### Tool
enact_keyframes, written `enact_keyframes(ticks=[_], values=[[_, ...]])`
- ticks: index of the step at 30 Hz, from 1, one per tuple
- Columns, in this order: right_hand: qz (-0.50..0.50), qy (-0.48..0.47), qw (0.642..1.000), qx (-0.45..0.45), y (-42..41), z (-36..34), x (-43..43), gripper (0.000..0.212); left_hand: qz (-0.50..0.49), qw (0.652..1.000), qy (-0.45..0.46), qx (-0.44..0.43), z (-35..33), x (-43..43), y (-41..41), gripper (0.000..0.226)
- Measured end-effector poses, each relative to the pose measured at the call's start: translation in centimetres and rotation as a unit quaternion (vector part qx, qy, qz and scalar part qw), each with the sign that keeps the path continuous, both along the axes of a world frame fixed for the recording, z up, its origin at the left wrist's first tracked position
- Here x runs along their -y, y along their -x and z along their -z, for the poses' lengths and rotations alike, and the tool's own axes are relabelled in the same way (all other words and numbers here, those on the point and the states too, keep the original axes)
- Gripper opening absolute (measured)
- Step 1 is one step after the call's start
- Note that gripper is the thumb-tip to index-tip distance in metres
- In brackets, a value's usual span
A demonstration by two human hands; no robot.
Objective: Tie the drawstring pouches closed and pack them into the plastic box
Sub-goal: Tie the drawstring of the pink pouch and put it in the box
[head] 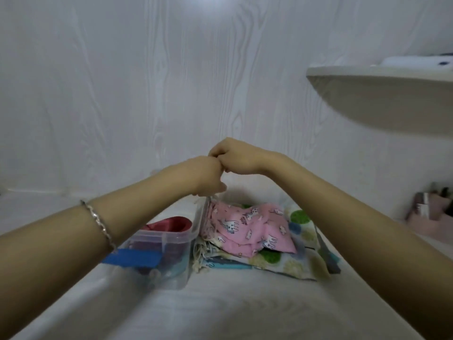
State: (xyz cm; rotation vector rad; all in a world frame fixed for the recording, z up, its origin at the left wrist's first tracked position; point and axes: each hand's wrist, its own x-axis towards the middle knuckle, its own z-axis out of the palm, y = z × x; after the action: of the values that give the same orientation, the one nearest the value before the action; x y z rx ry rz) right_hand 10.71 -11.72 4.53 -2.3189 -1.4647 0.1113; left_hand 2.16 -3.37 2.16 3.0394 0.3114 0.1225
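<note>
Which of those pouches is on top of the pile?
The pink pouch printed with white animals; the green-spotted pouch lies under it.

Desk [232,310], white, set against a wall. Carries: clear plastic box [171,235] with blue clasp, left of centre; stack of patterned fabric pouches [294,263] just beside the box's right side, pink pouch [247,229] uppermost; pink container [426,212], blurred, far right, well apart from the stack
</note>
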Motion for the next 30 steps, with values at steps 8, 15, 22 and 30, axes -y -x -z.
enact_keyframes(ticks=[8,15,22,30], values=[[0.084,0.014,0.991,-0.100,-3.4,9.4,9.8,0.030,-0.009,0.997,-0.066,-0.043,9.0,7.1,-4.7,0.036],[0.117,-0.070,0.979,-0.154,-3.6,14.3,12.2,0.038,-0.109,0.970,-0.205,-0.072,14.7,6.1,-6.0,0.030],[0.145,-0.160,0.968,-0.126,-1.9,14.9,12.2,0.043,-0.089,0.970,-0.214,0.077,14.1,6.3,-6.0,0.029],[0.170,-0.313,0.930,-0.086,-0.1,13.0,11.4,0.038,0.080,0.934,-0.073,0.341,9.0,9.7,-2.4,0.024]])
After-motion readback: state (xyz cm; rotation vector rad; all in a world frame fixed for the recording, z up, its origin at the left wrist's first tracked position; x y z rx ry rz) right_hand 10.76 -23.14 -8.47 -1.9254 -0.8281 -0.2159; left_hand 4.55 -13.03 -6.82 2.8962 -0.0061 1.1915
